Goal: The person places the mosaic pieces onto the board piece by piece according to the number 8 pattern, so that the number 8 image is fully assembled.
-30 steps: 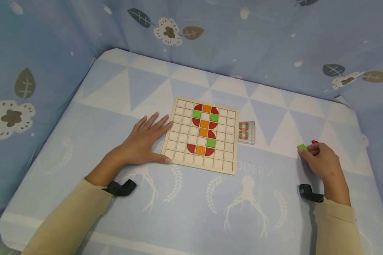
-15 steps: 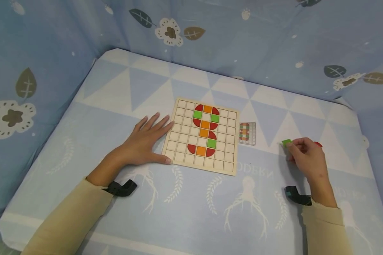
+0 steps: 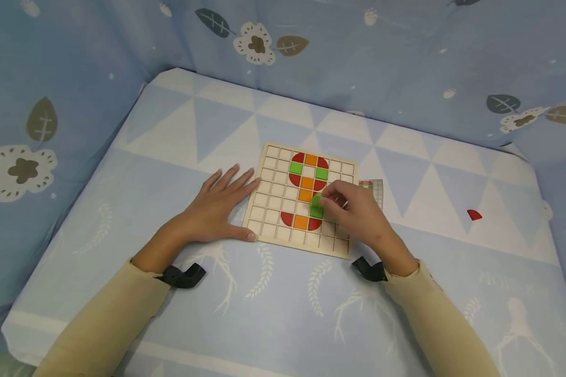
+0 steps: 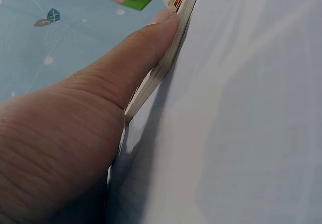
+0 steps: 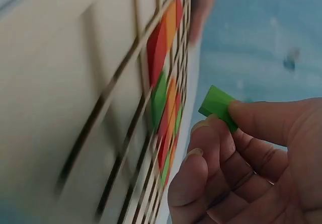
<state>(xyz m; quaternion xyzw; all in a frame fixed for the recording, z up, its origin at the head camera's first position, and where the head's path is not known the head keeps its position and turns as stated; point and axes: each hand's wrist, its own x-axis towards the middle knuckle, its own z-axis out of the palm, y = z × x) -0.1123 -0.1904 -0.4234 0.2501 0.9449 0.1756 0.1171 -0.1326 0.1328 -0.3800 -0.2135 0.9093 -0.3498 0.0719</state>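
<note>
A pale wooden board (image 3: 302, 199), cut into a grid of small square cells, lies flat on a soft blue and white cloth (image 3: 170, 157) printed with triangles and white deer figures. Some of its cells hold smooth flat pieces: red quarter rounds (image 3: 287, 218), orange squares (image 3: 301, 222) and green squares (image 3: 295, 167), set in a column down the middle of the board. The right hand (image 3: 354, 212) hovers over the right part of the board with its fingers curled, pinching a thin green square tile (image 3: 316, 201) between thumb and fingertips; the right wrist view shows the tile (image 5: 217, 105) tilted, held by one edge just above the grid and not yet seated in a cell. The left hand (image 3: 214, 207) lies flat on the cloth with its fingers straight and spread, fingertips against the board's left edge and the thumb (image 4: 146, 48) pressed along its thin near edge. A small printed card (image 3: 376, 187) with a grid pattern peeks out just beyond the board's right side, partly hidden by the right hand. One loose red quarter-round piece (image 3: 474, 214) lies on the cloth well apart to the right. Blue fabric walls with leaf and flower prints (image 3: 259, 44) stand around the surface.
</note>
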